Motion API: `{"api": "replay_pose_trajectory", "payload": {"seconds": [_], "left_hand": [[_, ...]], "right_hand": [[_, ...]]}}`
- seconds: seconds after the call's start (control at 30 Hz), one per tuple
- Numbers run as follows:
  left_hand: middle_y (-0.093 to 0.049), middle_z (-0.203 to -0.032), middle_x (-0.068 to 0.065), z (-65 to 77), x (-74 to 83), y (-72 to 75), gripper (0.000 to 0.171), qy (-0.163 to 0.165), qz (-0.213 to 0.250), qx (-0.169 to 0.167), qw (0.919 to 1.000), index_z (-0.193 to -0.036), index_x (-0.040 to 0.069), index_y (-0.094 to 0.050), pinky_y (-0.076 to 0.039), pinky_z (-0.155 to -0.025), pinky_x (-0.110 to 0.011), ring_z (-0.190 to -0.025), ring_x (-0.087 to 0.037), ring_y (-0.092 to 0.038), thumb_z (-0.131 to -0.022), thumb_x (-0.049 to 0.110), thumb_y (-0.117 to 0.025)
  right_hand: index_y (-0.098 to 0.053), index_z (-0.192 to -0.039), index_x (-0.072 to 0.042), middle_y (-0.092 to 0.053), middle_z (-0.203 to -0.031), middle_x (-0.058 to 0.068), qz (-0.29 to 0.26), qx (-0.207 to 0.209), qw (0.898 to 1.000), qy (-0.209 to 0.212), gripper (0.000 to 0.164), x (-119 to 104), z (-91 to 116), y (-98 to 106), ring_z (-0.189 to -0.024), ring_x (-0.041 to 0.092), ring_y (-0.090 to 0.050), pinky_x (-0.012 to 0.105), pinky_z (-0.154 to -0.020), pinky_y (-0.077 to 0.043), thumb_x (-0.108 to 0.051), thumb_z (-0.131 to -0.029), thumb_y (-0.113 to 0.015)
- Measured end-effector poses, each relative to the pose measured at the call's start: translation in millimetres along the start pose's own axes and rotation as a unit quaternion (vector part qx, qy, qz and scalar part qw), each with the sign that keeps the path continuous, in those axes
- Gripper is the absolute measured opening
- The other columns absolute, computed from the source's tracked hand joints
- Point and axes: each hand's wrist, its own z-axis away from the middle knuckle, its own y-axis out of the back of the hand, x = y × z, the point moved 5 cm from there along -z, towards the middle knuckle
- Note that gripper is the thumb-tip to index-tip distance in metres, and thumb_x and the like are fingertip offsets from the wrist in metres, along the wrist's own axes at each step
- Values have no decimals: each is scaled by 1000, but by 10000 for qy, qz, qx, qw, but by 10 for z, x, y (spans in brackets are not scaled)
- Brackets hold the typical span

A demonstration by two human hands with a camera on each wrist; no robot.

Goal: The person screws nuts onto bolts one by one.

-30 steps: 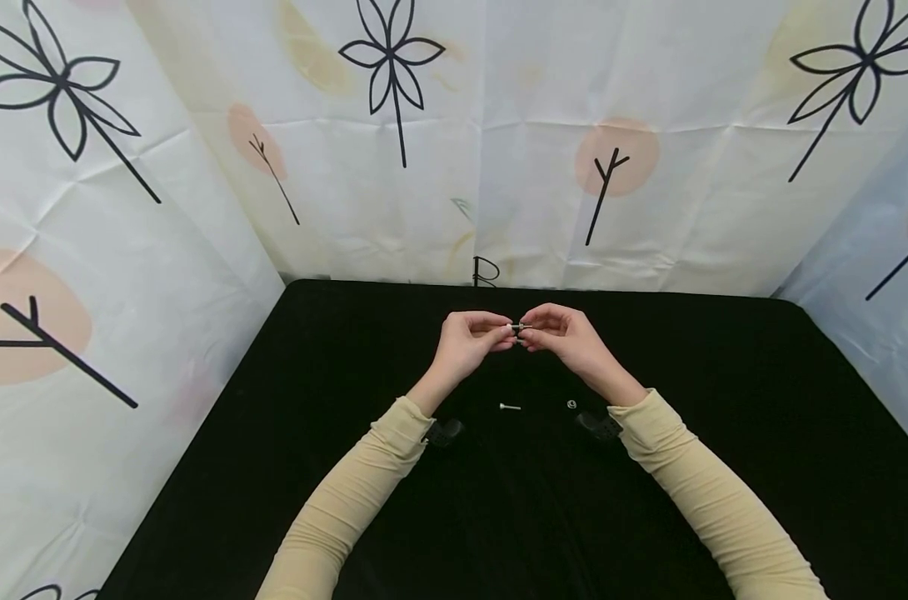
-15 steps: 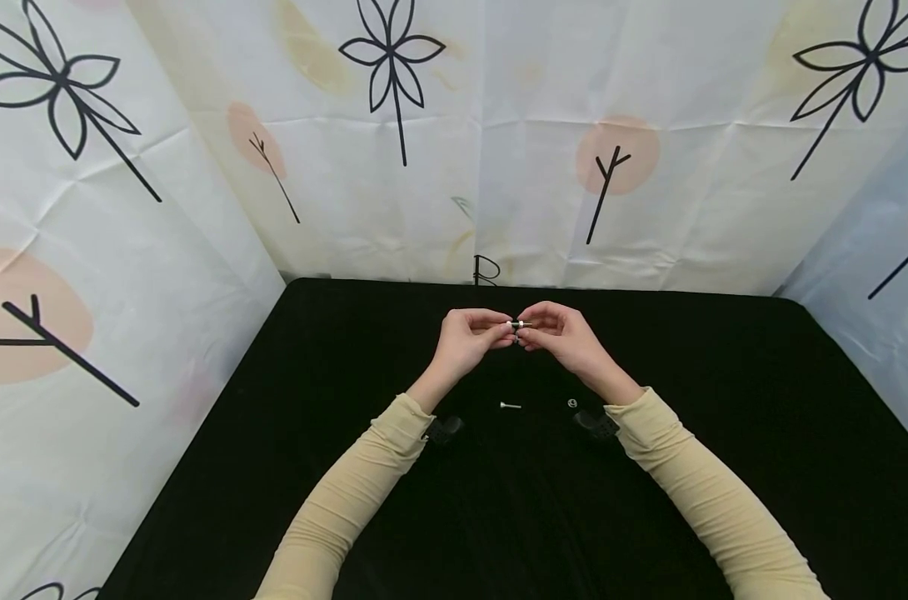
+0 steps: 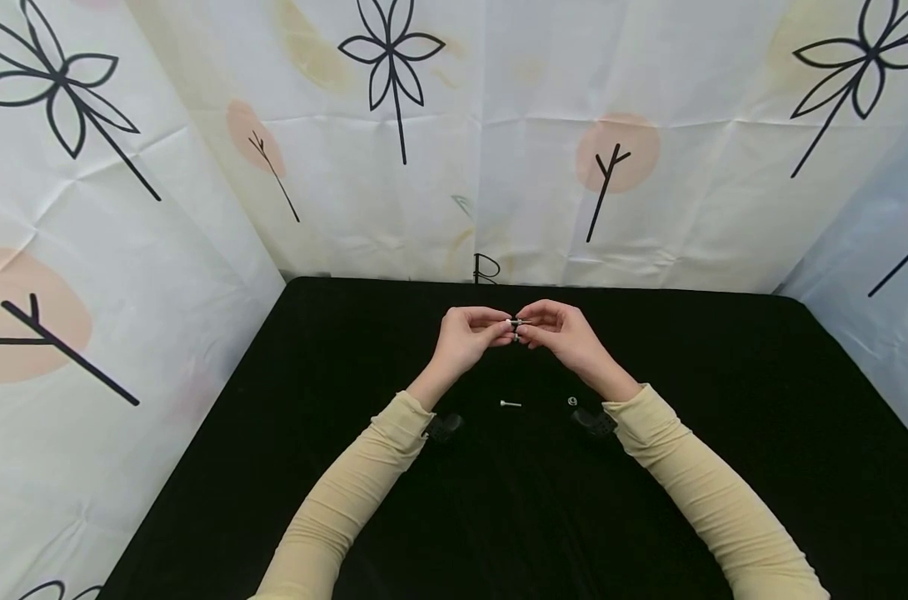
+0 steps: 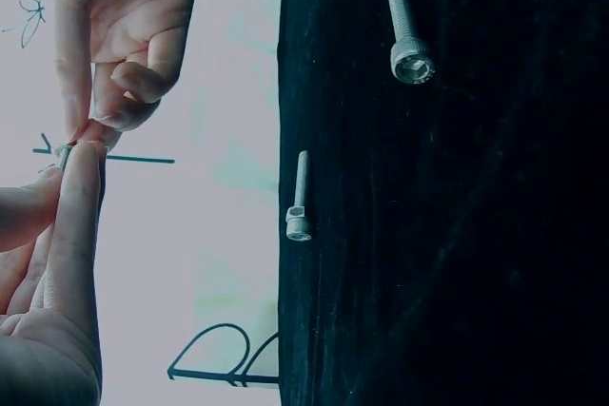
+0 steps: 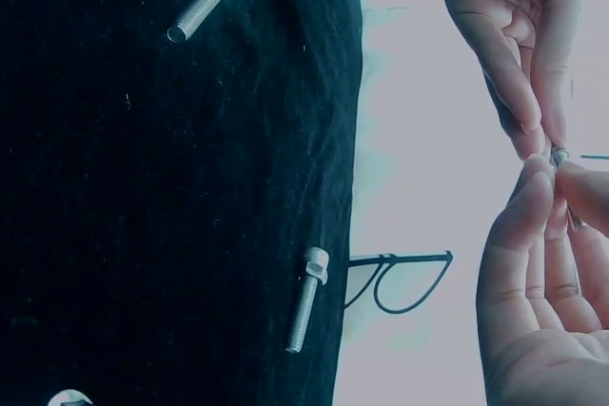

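Over the far part of the table my two hands meet at the fingertips. My left hand pinches a small metal bolt near its head, and the shaft points to the right. With thumb and fingers my right hand pinches a nut on that shaft; the fingertips mostly cover it. Under the hands lies a second bolt with a nut on it, seen whole in both wrist views. Nearer to me rest a loose socket-head bolt and, right of it, a loose nut.
A black cloth covers the table. Behind it and at both sides hang white patterned curtains, close to the table's far edge. Black wrist cameras sit under both wrists.
My right fingertips shift slightly around the nut, which showed between the hands earlier and is now mostly covered. My left hand stays nearly still. The loose bolt and nut have not moved.
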Motion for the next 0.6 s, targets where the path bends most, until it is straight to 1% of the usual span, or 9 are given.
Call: {"api": "replay_pose_trajectory", "payload": {"seconds": [0.1,0.17,0.23,0.33,0.43,0.5,0.6], "left_hand": [[-67,-100,-27,-4,0,-2,20,-31,-82,-5,10000,-107,-16,-64,-57,-82,-42,-92,-36,-67,-91,-5,-61],[-67,-99,-26,-4,7,-4,20,-39,-132,-8,9999,-107,-15,-64,-57,-82,-43,-91,-35,-68,-91,-4,-61],[-68,-99,-26,-5,11,-7,20,-46,-152,-6,9999,-107,-15,-64,-57,-82,-44,-90,-33,-68,-91,-4,-61],[-67,-99,-26,-1,12,-9,20,-18,-140,3,9999,-107,-15,-64,-57,-82,-43,-89,-33,-69,-91,-4,-61],[-67,-100,-27,6,12,-9,20,-20,-169,10,9999,-107,-15,-64,-57,-82,-42,-90,-33,-68,-91,-5,-61],[-67,-100,-27,12,17,-10,19,-35,-215,3,9998,-107,-15,-64,-57,-81,-41,-90,-34,-68,-91,-4,-61],[-67,-100,-26,19,25,-11,20,-22,-255,14,9997,-107,-15,-64,-57,-81,-41,-91,-35,-68,-91,-4,-61]], "right_hand": [[-62,-109,5,-66,-93,16,151,10,9997,-169,24,20,-6,7,-77,19,-63,30,-68,-57,-15,-96,-61],[-63,-108,4,-66,-90,14,209,27,9993,-308,28,30,-12,12,-75,18,-62,30,-66,-56,-21,-98,-58],[-62,-110,5,-65,-89,14,148,50,9992,-381,32,38,-16,17,-75,18,-62,31,-67,-56,-25,-99,-56],[-60,-113,5,-65,-91,15,-4,85,9995,-299,31,31,-14,24,-76,19,-63,34,-69,-57,-23,-98,-58],[-59,-113,5,-66,-94,15,-10,22,9999,-128,28,22,-11,26,-79,20,-64,37,-71,-57,-17,-95,-63],[-61,-110,4,-66,-93,15,69,-9,9999,-85,25,21,-13,24,-79,19,-63,35,-70,-57,-14,-94,-65],[-63,-108,4,-66,-91,15,205,-35,9997,-147,25,35,-18,24,-79,19,-63,30,-68,-56,-18,-95,-63]]}}
